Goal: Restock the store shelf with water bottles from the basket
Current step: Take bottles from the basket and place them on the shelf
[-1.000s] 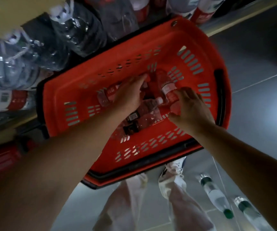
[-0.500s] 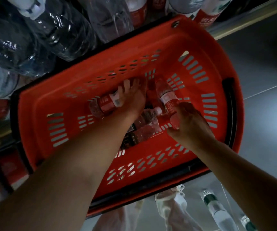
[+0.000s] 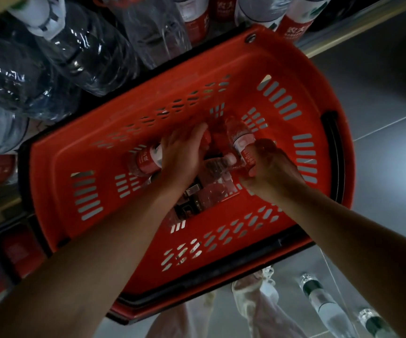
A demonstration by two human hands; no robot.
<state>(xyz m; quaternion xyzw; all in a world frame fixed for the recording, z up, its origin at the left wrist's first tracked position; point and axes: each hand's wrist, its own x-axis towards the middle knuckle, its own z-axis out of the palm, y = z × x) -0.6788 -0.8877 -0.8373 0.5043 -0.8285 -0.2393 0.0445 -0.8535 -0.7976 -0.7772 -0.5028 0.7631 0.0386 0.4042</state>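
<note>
Both hands reach down into the red basket (image 3: 80, 167), which stands on the grey floor (image 3: 380, 118) close against the shelf (image 3: 343, 32). The left hand (image 3: 182, 154) lies on a small water bottle (image 3: 146, 159) with a red label; its fingers curl over the bottle's right end. The right hand (image 3: 268, 164) grips a second red-label bottle (image 3: 241, 142) around its lower part, with the fingers wrapped on it. Between and under the two hands more small bottles (image 3: 211, 181) lie in a pile on the basket bottom. Beyond the hands, on the shelf, stand large clear water jugs (image 3: 87, 57) and red-label bottles (image 3: 194, 18). Near the right forearm, two green-label bottles (image 3: 319, 298) are seen on the floor side.
</note>
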